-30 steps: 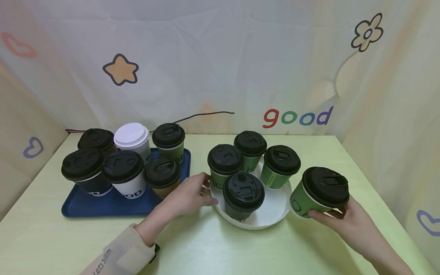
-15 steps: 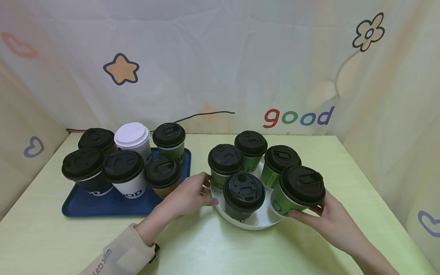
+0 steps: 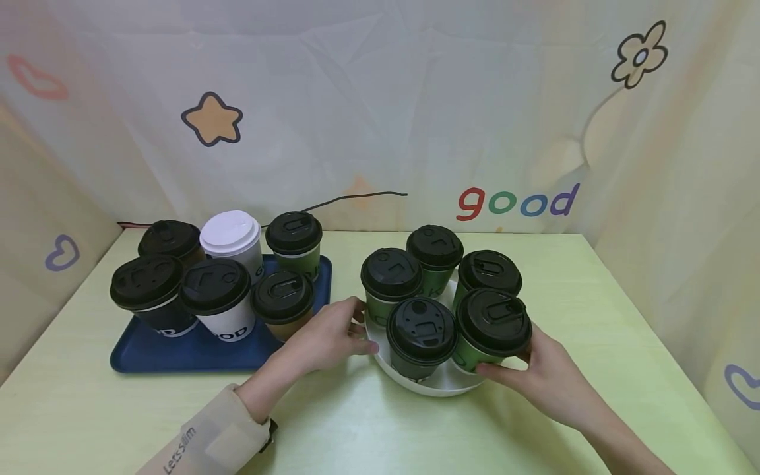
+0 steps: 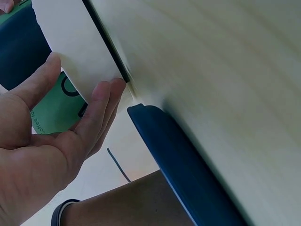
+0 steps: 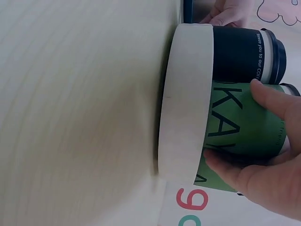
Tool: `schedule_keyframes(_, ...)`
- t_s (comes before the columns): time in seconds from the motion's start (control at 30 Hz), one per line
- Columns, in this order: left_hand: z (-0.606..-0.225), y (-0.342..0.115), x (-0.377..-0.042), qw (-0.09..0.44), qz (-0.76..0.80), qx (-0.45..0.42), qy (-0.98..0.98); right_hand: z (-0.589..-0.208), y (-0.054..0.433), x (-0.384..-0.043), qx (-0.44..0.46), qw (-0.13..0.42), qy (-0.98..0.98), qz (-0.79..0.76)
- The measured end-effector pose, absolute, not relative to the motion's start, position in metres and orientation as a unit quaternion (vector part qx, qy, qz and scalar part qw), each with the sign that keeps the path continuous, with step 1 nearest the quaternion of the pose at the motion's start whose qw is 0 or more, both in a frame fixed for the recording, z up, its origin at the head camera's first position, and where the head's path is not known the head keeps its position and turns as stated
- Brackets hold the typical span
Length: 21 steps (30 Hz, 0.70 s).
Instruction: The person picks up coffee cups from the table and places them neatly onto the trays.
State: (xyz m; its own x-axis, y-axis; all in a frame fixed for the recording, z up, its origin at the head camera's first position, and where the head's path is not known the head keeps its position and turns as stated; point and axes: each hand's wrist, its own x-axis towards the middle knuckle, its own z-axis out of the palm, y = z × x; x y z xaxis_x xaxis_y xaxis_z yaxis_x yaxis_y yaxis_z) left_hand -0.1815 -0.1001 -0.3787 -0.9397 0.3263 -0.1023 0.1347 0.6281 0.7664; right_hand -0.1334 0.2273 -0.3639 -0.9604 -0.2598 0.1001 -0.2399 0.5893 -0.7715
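Note:
My right hand [image 3: 546, 379] grips a green paper coffee cup [image 3: 494, 323] with a black lid, at the right front of a round white tray [image 3: 424, 388]. In the right wrist view, thumb and fingers lie around the green cup [image 5: 249, 120], whose base is hidden behind the tray's wall [image 5: 186, 103]. Beside it on the tray stand a dark cup [image 3: 421, 333] and three green cups, the nearest green one [image 3: 388, 277] at the left. My left hand [image 3: 329, 336] touches the tray's left side, its extended fingers and thumb resting along the outer wall [image 4: 77, 47].
Left of the round tray lies a blue rectangular tray [image 3: 184, 361] bearing several lidded cups, including a white-lidded one [image 3: 230, 234] and a brown one [image 3: 283, 300] close to my left hand. A printed curtain [image 3: 356, 99] hangs behind the table [image 3: 332, 429].
My right hand has carried the green cup leftward, from beside the round tray to its right front, next to the dark cup. My left hand stays at the tray's side.

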Motion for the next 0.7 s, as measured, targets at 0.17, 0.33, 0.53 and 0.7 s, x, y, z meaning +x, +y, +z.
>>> schedule_keyframes(0.17,-0.3781,-0.0993,-0.1816,0.117,0.412,0.128,0.895,-0.3655,0.2286,-0.1328,-0.137,0.009,0.897,-0.420)
schedule_keyframes(0.33,-0.3771,-0.0995,-0.1812,0.121,0.411,0.128,0.894,-0.3673,0.2318,-0.1317,-0.132,0.012,0.902,-0.411)
schedule_keyframes(0.53,-0.3762,-0.0999,-0.1812,0.124,0.412,0.124,0.894,-0.3716,0.2330,-0.1351,-0.134,0.013,0.901,-0.412)
schedule_keyframes(0.7,-0.3774,-0.0994,-0.1812,0.122,0.412,0.126,0.894,-0.3740,0.2322,-0.1384,-0.133,0.016,0.896,-0.424)
